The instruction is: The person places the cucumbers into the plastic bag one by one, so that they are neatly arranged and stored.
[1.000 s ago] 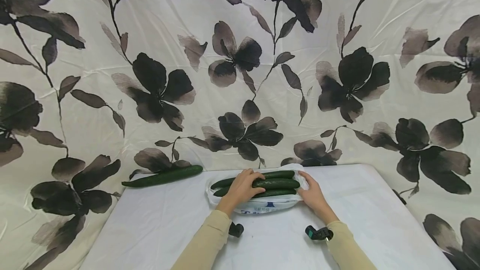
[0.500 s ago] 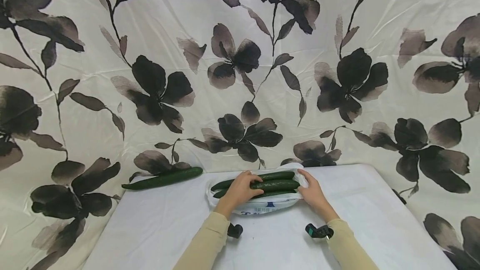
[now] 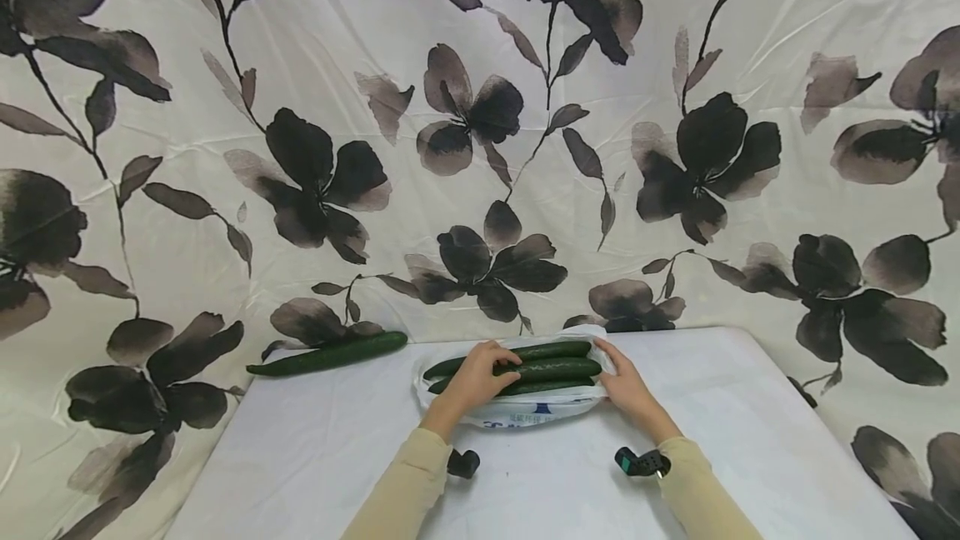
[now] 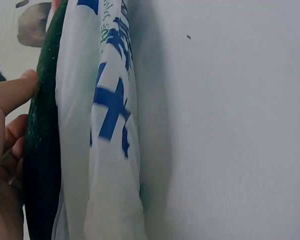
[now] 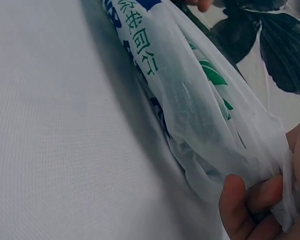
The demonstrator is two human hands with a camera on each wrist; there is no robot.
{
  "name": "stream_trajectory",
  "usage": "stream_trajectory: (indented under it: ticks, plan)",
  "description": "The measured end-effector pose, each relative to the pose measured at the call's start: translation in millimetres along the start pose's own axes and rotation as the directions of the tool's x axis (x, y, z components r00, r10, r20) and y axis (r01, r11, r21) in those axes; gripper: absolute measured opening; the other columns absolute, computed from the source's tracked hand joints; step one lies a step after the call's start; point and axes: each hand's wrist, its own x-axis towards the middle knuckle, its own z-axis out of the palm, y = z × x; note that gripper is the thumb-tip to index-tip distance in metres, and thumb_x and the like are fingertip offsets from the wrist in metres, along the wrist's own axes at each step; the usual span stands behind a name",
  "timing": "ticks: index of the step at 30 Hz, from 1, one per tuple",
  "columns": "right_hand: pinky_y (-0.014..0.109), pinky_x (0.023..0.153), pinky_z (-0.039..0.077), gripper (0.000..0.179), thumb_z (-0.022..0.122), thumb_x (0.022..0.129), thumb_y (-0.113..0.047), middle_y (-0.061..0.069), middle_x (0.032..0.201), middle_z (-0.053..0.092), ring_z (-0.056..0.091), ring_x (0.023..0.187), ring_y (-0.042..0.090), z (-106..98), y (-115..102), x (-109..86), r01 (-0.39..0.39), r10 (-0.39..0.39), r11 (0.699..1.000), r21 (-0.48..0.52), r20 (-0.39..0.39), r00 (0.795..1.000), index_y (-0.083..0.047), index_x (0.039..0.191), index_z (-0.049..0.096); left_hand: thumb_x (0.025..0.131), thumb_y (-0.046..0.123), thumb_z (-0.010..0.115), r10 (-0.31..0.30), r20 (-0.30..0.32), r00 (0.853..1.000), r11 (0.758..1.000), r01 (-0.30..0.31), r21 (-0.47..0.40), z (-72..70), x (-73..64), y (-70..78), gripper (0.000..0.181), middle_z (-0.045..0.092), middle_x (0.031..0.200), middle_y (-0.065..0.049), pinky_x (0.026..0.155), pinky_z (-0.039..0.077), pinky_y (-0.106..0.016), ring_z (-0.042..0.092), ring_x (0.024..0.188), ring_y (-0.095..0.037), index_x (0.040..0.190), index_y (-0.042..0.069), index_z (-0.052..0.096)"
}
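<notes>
Several green cucumbers [image 3: 558, 370] lie side by side in a white plastic bag [image 3: 551, 411] with blue and green print. My left hand [image 3: 474, 377] grips the middle one from above, towards its left part, fingers and thumb curled round it. In the left wrist view, a dark cucumber [image 4: 44, 135] runs beside the hand, along the bag's inner edge. At the bag's right end, my right hand [image 3: 628, 386] holds the rim; the right wrist view shows thin plastic [image 5: 260, 160] bunched in its curled fingers. The left hand covers part of the cucumbers.
Another cucumber [image 3: 330, 354] lies outside the bag at the table's back left edge. The table [image 3: 547, 490] has a white cover. A floral cloth [image 3: 585, 215] hangs directly behind it. Small black devices [image 3: 641, 462] are worn at both wrists.
My left hand has slid slightly left along the cucumber. My right hand keeps its hold on the bag's edge, and the bag stays nearly in place.
</notes>
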Motion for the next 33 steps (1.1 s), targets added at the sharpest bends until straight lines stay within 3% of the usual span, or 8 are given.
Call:
stream_trajectory:
  ticks: [14,23,33]
  plan:
    - [0.034,0.053,0.05,0.072,0.043,0.085,0.007,0.025,0.148,0.03,0.053,0.101,0.037,-3,-11,-0.4,-0.023,0.023,0.996,-0.086,0.009,1.0,-0.009,0.153,0.025,0.092,0.019,0.07,0.004,-0.096,0.995,0.999,-0.009,-0.052,-32.4,-26.7,-21.9,0.021,0.059,0.094,0.007,0.081,0.049,-0.034,0.055,0.088,-0.013,0.112,0.014,0.072]
    - [0.035,0.055,0.051,0.07,0.041,0.086,0.008,0.025,0.151,0.024,0.048,0.11,0.04,-3,-14,4.8,0.017,-0.01,0.993,-0.117,0.059,0.998,-0.008,0.153,0.025,0.091,0.014,0.07,-0.043,-0.165,0.985,0.998,0.035,-0.051,-56.7,-43.4,-43.5,0.02,0.062,0.095,0.005,0.08,0.05,-0.036,0.058,0.088,-0.016,0.111,0.013,0.072]
    - [0.038,0.057,0.051,0.071,0.041,0.085,0.009,0.026,0.153,0.021,0.039,0.12,0.043,-4,-17,4.4,0.023,-0.012,0.989,-0.143,0.077,0.997,-0.006,0.153,0.025,0.091,0.011,0.071,-0.105,-0.169,0.98,0.994,0.101,-0.036,-81.1,-60.9,-73.9,0.022,0.062,0.096,0.0,0.078,0.049,-0.038,0.058,0.088,-0.019,0.113,0.01,0.071]
